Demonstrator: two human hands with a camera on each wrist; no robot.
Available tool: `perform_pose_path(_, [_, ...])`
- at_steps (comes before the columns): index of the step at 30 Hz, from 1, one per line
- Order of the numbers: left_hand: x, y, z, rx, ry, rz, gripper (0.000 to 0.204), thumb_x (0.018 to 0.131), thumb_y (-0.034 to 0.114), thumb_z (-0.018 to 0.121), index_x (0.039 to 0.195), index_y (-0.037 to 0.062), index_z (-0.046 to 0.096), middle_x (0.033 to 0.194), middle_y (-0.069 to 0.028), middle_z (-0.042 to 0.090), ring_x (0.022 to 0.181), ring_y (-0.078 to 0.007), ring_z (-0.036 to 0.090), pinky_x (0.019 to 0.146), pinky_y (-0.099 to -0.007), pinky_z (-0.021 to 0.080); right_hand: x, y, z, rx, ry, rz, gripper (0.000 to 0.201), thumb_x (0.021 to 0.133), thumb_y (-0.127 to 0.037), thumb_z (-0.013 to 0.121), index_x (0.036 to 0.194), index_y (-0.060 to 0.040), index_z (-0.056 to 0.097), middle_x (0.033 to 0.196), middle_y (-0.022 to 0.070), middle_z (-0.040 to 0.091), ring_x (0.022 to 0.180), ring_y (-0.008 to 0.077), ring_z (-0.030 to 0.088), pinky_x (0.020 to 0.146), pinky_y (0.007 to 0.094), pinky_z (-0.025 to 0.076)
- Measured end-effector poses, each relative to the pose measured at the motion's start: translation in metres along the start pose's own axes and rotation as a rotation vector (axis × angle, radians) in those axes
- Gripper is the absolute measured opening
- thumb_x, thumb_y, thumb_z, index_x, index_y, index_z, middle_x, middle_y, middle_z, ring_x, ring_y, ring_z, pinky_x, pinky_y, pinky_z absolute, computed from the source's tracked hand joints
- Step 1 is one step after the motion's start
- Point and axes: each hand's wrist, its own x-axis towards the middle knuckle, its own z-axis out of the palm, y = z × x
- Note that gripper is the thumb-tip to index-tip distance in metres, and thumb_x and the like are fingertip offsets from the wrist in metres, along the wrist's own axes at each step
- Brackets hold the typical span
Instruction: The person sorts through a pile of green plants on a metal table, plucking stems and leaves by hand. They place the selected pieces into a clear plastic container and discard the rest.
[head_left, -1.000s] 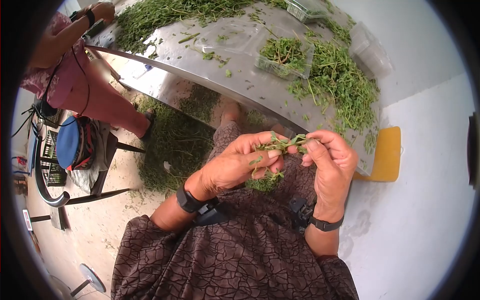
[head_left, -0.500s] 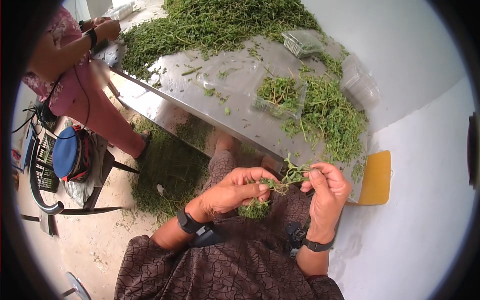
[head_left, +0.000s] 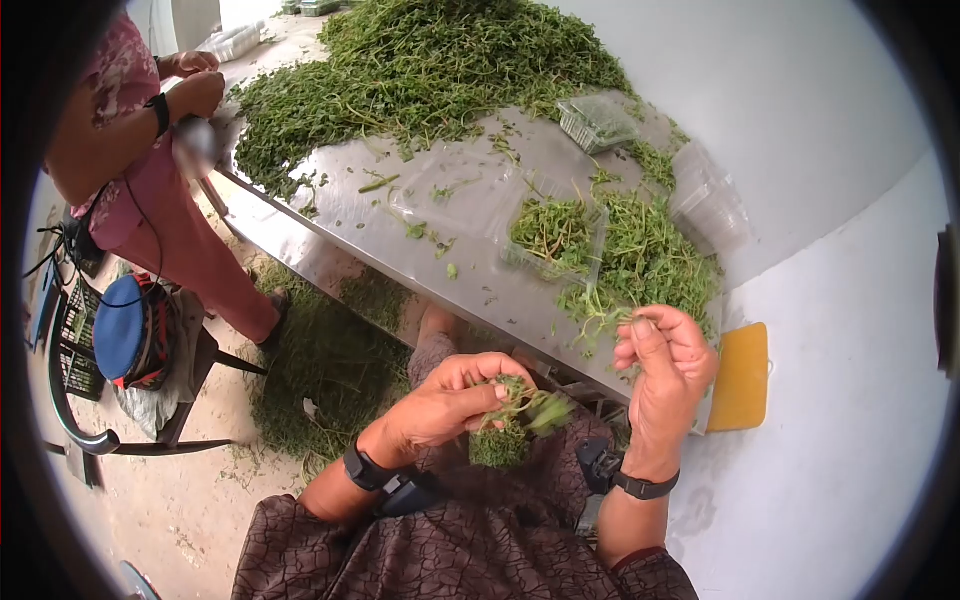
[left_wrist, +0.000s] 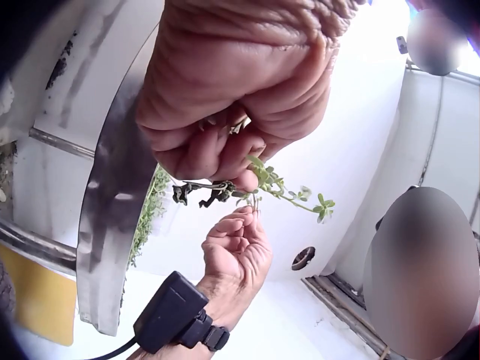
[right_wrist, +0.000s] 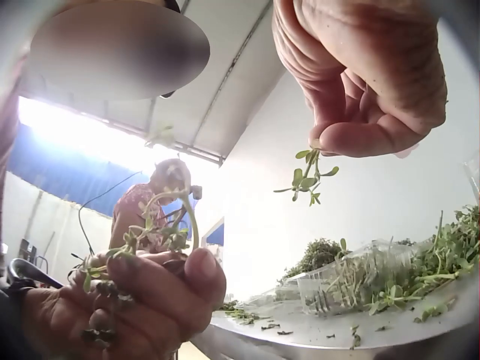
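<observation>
My left hand holds several leafy green stems between thumb and fingers, over my lap. Their leafy ends stick out to the right and look blurred in the head view. Apart from it, to the right, my right hand pinches a small leafy sprig between thumb and forefinger; the sprig hangs down from the fingertips. Beyond the right hand, a clear plastic container of picked greens stands on the metal table, beside a loose pile of greens.
A large heap of greens covers the table's far part. Another clear container and stacked empty ones stand near the wall. More greens lie on the floor. A yellow board is at right; another person stands left.
Both hands, close together on the stems at first, have moved apart. The right hand has drawn away to the right with a sprig; the left keeps the stems. The head view has shifted.
</observation>
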Motion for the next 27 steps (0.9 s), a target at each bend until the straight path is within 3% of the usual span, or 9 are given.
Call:
perform_pose_path(5, [-0.001,0.008,-0.007,-0.015,0.002,0.02,0.02,0.088,0.01,0.049,0.104,-0.0012,0.055,0.079,0.002,0.057,0.06,-0.0006,0.045,0.049,-0.0155,0.032,0.026,-0.018,0.013,0.022,0.041,-0.088,0.01,0.083,-0.004,0.058,0.089,0.0041,0.061,0.07,0.0088,0.063,0.057,0.0094,0.058,0.053,0.021,0.047])
perform_pose_path(10, [0.001,0.011,-0.009,-0.04,0.038,0.013,0.021,0.088,0.01,0.049,0.105,-0.0014,0.054,0.083,0.0013,0.057,0.065,-0.0016,0.049,0.056,-0.0154,0.04,0.057,-0.021,0.028,0.069,0.024,-0.115,0.014,0.083,-0.005,0.059,0.093,0.0049,0.06,0.073,0.0086,0.063,0.062,0.0089,0.058,0.056,0.0201,0.047])
perform_pose_path(12, [0.002,0.009,-0.012,-0.033,0.048,0.008,0.021,0.088,0.01,0.05,0.105,-0.0014,0.054,0.083,0.0012,0.057,0.066,-0.0017,0.05,0.057,-0.0155,0.041,0.069,-0.01,0.034,-0.095,-0.102,-0.056,0.019,0.083,-0.006,0.059,0.097,0.0064,0.059,0.075,0.0078,0.062,0.063,0.0084,0.057,0.057,0.0199,0.046])
perform_pose_path(14, [0.003,0.01,-0.014,-0.024,0.058,0.005,0.021,0.088,0.01,0.05,0.105,-0.0013,0.054,0.083,0.0012,0.057,0.067,-0.0019,0.05,0.059,-0.0155,0.042,0.072,0.004,0.034,-0.146,-0.108,-0.031,0.023,0.084,-0.007,0.059,0.102,0.0075,0.058,0.078,0.0079,0.062,0.066,0.0094,0.057,0.06,0.0218,0.046])
perform_pose_path(16, [0.002,0.012,-0.014,-0.019,0.067,0.001,0.021,0.088,0.01,0.05,0.105,-0.0013,0.055,0.083,0.0012,0.057,0.067,-0.002,0.05,0.059,-0.0157,0.042,0.07,0.011,0.032,-0.408,-0.061,-0.183,0.025,0.084,-0.007,0.059,0.105,0.0059,0.058,0.083,0.011,0.063,0.07,0.0104,0.058,0.063,0.0238,0.047])
perform_pose_path(17, [0.003,0.011,-0.015,-0.023,0.07,0.0,0.021,0.088,0.01,0.05,0.105,-0.0013,0.055,0.083,0.0012,0.057,0.067,-0.002,0.05,0.059,-0.0157,0.042,0.067,0.01,0.03,-0.481,-0.066,-0.146,0.024,0.083,-0.007,0.06,0.105,0.0027,0.06,0.09,0.0153,0.064,0.081,0.0178,0.061,0.073,0.0287,0.048])
perform_pose_path(18, [0.003,0.01,-0.016,-0.017,0.079,0.005,0.021,0.088,0.01,0.05,0.105,-0.0014,0.055,0.083,0.0013,0.057,0.067,-0.002,0.05,0.059,-0.0159,0.042,0.067,0.012,0.029,-0.481,-0.068,-0.142,0.024,0.083,-0.007,0.06,0.105,0.0027,0.06,0.09,0.0153,0.064,0.081,0.0178,0.061,0.073,0.0287,0.048])
perform_pose_path(21, [0.005,0.007,-0.021,-0.013,0.089,0.002,0.021,0.088,0.011,0.05,0.105,-0.0017,0.055,0.083,0.0015,0.057,0.067,-0.0019,0.05,0.059,-0.016,0.042,0.067,0.012,0.028,-0.686,-0.202,-0.376,0.023,0.08,-0.009,0.059,0.101,0.0002,0.063,0.101,0.0171,0.063,0.103,0.033,0.054,0.087,0.0376,0.043])
perform_pose_path(27, [0.009,0.005,-0.019,-0.043,0.105,0.006,0.021,0.088,0.013,0.053,0.102,-0.0023,0.056,0.082,-0.0001,0.058,0.065,-0.0027,0.05,0.056,-0.0164,0.04,0.072,0.024,0.031,-0.955,-0.322,-0.55,0.023,0.079,-0.012,0.061,0.097,0.0008,0.063,0.102,0.0171,0.063,0.105,0.0344,0.052,0.093,0.0417,0.036])
